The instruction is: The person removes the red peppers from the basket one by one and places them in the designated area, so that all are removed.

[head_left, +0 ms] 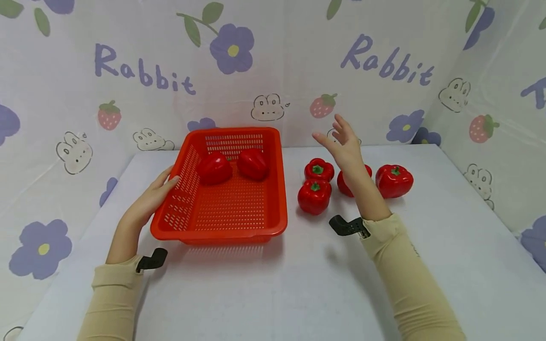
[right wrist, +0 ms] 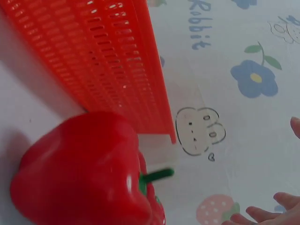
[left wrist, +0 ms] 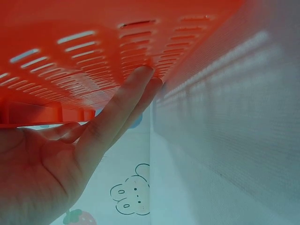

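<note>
My left hand (head_left: 155, 196) holds the left rim of a red plastic basket (head_left: 222, 234); in the left wrist view its long fingers (left wrist: 110, 117) lie along the slotted outer wall. Inside the basket are two red bell peppers, one on the left (head_left: 214, 168) and one on the right (head_left: 252, 164). My right hand (head_left: 346, 148) is raised with fingers spread and nothing in it. It partly covers a bell pepper (head_left: 344, 184) in the head view. In the right wrist view a large bell pepper (right wrist: 84, 173) with a green stem shows up close, the hand at the right edge.
Right of the basket, two more bell peppers stand one behind the other, the front one (head_left: 314, 197) nearer me and the rear one (head_left: 319, 169) behind. Another bell pepper (head_left: 394, 181) lies farthest right. A white table (head_left: 273, 289) meets a patterned cloth backdrop (head_left: 294, 57).
</note>
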`<action>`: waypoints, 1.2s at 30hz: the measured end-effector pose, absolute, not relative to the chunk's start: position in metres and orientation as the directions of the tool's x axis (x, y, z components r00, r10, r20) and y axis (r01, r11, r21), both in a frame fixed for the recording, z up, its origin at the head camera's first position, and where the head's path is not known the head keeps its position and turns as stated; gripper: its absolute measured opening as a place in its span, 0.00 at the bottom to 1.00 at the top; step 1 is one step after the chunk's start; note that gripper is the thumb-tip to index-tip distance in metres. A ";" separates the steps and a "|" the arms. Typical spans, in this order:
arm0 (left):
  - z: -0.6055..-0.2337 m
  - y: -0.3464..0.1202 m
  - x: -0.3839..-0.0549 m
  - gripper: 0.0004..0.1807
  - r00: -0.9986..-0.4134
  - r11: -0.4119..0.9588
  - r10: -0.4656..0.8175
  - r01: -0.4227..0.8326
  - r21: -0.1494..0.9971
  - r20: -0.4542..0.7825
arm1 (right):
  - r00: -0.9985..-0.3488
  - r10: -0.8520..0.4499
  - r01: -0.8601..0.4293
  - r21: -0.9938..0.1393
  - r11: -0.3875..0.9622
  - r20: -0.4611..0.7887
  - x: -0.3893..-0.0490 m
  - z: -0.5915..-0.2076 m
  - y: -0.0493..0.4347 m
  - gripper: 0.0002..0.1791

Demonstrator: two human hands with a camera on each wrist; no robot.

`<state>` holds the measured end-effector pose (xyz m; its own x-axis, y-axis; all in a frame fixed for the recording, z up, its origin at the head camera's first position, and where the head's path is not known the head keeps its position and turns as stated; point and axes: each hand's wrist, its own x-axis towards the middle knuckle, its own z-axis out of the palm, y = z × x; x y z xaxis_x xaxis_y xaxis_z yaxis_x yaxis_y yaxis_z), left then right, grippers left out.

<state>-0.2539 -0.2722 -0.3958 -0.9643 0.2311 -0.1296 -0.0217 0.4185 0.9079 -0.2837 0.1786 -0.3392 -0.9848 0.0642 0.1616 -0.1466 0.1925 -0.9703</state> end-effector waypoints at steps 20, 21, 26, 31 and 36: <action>-0.396 -0.271 -0.255 0.36 -0.968 0.438 0.216 -0.022 0.899 -0.129 | -0.986 -0.061 -0.162 -0.977 0.139 0.155 -0.293 -0.324 0.119 0.46; -0.396 -0.271 -0.255 0.36 -0.968 0.441 0.215 -0.020 0.898 -0.128 | -0.986 -0.065 -0.161 -0.977 0.138 0.153 -0.294 -0.323 0.116 0.46; -0.397 -0.272 -0.256 0.36 -0.969 0.444 0.215 -0.017 0.896 -0.125 | -0.985 -0.098 -0.154 -0.981 0.121 0.143 -0.299 -0.320 0.101 0.45; -0.398 -0.272 -0.257 0.36 -0.969 0.440 0.216 -0.016 0.898 -0.122 | -0.980 -0.144 -0.150 -0.986 0.071 0.139 -0.301 -0.319 0.087 0.45; -0.398 -0.272 -0.256 0.36 -0.969 0.432 0.216 -0.018 0.902 -0.122 | -0.980 -0.167 -0.118 -0.991 0.059 0.107 -0.304 -0.318 0.073 0.44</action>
